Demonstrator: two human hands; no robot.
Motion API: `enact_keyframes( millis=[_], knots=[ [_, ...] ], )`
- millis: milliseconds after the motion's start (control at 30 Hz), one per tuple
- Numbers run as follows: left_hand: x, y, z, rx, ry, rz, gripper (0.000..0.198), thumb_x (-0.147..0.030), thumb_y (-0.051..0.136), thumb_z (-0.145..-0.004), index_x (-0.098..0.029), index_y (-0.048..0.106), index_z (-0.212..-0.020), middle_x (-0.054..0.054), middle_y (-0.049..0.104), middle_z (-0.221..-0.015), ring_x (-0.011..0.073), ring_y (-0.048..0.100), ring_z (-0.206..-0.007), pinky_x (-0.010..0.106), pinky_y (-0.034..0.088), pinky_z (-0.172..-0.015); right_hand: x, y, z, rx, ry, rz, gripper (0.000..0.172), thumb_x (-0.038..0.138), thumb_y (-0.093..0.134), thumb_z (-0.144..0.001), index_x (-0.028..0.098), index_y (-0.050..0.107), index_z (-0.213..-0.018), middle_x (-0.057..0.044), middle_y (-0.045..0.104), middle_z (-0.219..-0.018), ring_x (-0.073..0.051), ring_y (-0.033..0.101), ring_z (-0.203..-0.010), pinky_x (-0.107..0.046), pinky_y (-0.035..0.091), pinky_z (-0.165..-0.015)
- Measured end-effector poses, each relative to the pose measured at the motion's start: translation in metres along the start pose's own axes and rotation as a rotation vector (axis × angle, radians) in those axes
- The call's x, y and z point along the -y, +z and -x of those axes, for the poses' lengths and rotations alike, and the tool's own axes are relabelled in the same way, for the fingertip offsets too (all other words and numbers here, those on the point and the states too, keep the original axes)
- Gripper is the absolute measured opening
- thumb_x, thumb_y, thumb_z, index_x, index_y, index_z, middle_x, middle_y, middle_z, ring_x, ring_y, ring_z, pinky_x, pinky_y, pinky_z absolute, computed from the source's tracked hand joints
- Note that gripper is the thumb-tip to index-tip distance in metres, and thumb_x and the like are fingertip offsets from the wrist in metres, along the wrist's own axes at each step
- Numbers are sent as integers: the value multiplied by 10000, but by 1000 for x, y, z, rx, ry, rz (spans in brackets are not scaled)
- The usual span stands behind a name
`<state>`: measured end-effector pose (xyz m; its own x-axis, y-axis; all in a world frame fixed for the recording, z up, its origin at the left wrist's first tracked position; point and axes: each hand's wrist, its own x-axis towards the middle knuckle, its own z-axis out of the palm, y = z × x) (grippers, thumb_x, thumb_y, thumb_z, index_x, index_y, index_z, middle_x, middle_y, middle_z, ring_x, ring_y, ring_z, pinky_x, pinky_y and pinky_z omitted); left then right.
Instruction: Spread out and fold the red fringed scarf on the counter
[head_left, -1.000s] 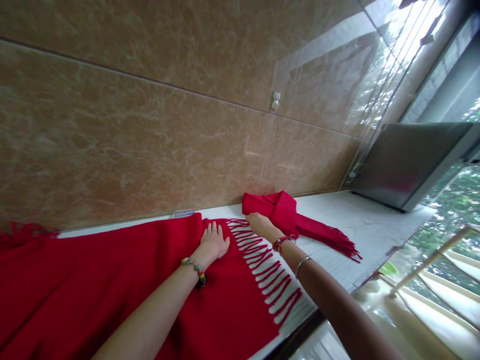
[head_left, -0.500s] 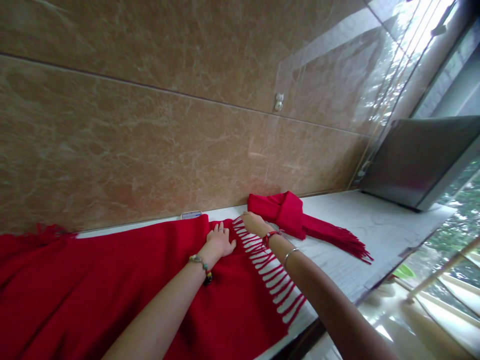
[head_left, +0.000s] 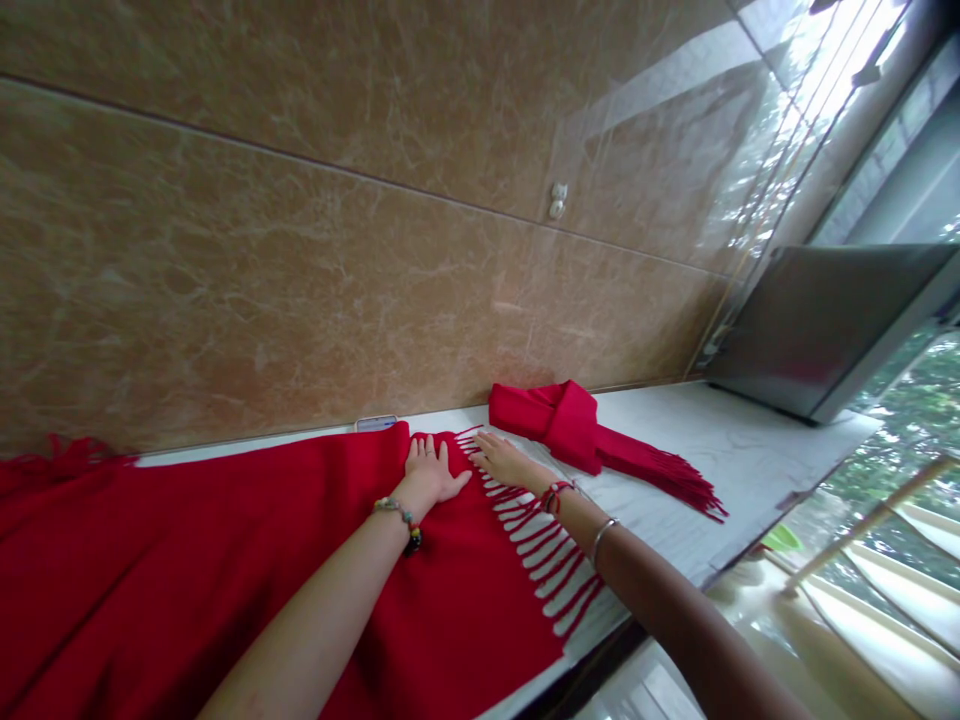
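1. Red scarf (head_left: 247, 590), one, spread flat over the left and middle of the white counter (head_left: 720, 440). I see its fringe (head_left: 536, 540) running along the right-hand end, strands lying on bare white.
2. Left hand (head_left: 429, 474) lies palm down on the scarf just inside the fringe, fingers straight and spread, gripping nothing. A beaded bracelet (head_left: 397, 517) sits on that wrist.
3. Right hand (head_left: 504, 459) lies flat on the far end of the fringe, fingers extended toward the wall, holding nothing. Two bands on that wrist: a red cord (head_left: 556, 492) and a thin bangle (head_left: 602, 533).
4. The two hands are near each other, thumbs apart, not touching.
5. Second scarf (head_left: 559, 420), also red, folded into a compact bundle against the wall, just beyond the right hand; its tassels (head_left: 675, 478) trail to the right on the counter. Scarf count: two.
6. A small pale flat thing (head_left: 375, 423) lies at the wall line, partly hidden by the spread scarf's far edge; I cannot tell what it is.
7. Brown marble wall (head_left: 300, 250) backs the counter; a small white fitting (head_left: 556, 201) sits on a tile seam.
8. One grey panel (head_left: 817, 320) leans at the counter's far right, by the window.
9. My forearms cover the lower part of the spread scarf and its fringe.
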<state>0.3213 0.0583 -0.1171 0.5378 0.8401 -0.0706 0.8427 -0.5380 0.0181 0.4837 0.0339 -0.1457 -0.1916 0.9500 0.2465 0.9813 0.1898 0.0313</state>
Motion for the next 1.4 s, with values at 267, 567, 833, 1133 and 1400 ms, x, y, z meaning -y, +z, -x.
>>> enact_keyframes(
  millis=[267, 567, 833, 1133, 1400],
  knots=[
    [0, 1, 1, -3, 18, -27, 816, -597, 267, -784, -6, 240, -1346, 220, 171, -1409, 307, 125, -1312, 433, 62, -1057, 6, 0, 16, 3, -94, -45, 419, 279, 259, -918, 103, 394, -1273, -143, 405, -1331, -201, 324, -1246, -402, 295, -996],
    [-2, 2, 6, -145, 46, -62, 758, -543, 284, -812, 25, 305, -1313, 231, 298, -1366, 317, 193, -1296, 421, 40, -1061, -1, -19, 52, -21, 56, -89, 466, 321, 262, -916, 109, 315, -1327, -153, 334, -1374, -218, 261, -1280, -414, 276, -1007],
    [-3, 28, 51, -192, 297, 34, 639, -495, 249, -844, -84, 313, -1330, 130, 277, -1405, 225, 216, -1302, 359, 153, -1060, 12, -15, 74, 5, -50, -54, 462, 310, 318, -901, 94, 359, -1307, -165, 364, -1353, -224, 298, -1262, -406, 279, -1010],
    [-3, 22, 60, -168, 250, 47, 634, -481, 269, -857, -61, 301, -1331, 150, 253, -1407, 244, 183, -1309, 385, 135, -1069, 24, -31, 92, 1, 40, -75, 496, 339, 281, -906, 118, 274, -1350, -167, 291, -1390, -258, 214, -1295, -530, 241, -990],
    [25, 10, 114, -9, 189, 55, 673, -538, 270, -845, -95, 270, -1352, 137, 170, -1426, 258, 124, -1318, 432, 154, -1056, 31, -29, 104, 45, 33, -106, 462, 318, 276, -907, 146, 321, -1334, -144, 331, -1377, -245, 259, -1279, -508, 219, -1010]
  ],
)
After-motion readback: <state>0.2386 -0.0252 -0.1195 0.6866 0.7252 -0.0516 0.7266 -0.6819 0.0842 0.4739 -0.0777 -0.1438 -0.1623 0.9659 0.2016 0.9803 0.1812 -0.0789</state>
